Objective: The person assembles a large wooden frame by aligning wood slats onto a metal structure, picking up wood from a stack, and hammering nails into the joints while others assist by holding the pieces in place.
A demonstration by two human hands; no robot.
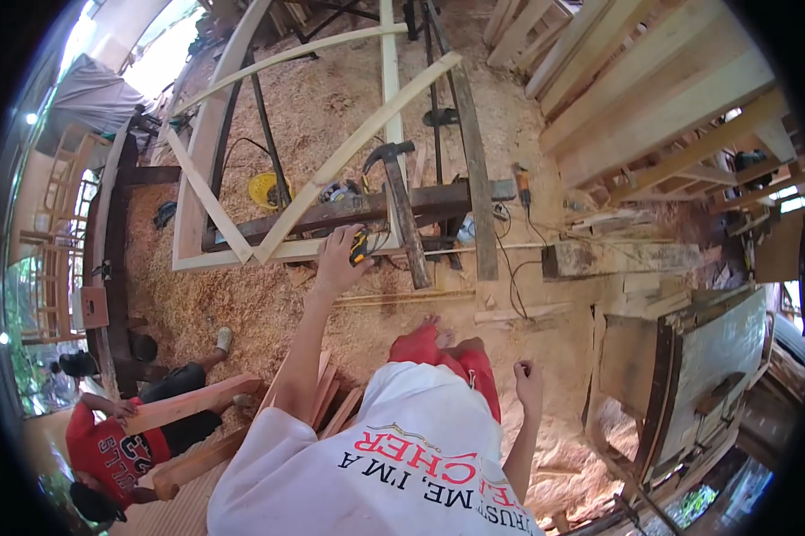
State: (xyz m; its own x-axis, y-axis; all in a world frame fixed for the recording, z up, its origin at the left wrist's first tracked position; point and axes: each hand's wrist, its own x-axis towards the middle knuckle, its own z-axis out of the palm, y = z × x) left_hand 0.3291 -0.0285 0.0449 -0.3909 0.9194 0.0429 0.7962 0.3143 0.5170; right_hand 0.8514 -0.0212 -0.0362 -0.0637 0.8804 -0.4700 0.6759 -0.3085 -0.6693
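Observation:
My left hand (335, 263) is closed around a yellow and black tape measure (360, 246), just above the near rail of a pale wooden frame (188, 223). A claw hammer (406, 219) lies right of that hand, its head pointing away from me. Pale strips, one a long diagonal strip (358, 143), cross the frame and meet near its lower left corner. Farther right a weathered grey-brown board (476, 179) runs lengthwise. My right hand (528, 382) hangs low by my right side with curled fingers; whether anything small is in them I cannot make out.
An orange corded power tool (522, 186) lies on the shavings-covered floor. A yellow round object (264, 190) sits beneath the frame. Tall boards (662, 98) lean at far right, above a worn table (715, 366). A person in red (121, 447) holds a board (188, 402) at lower left.

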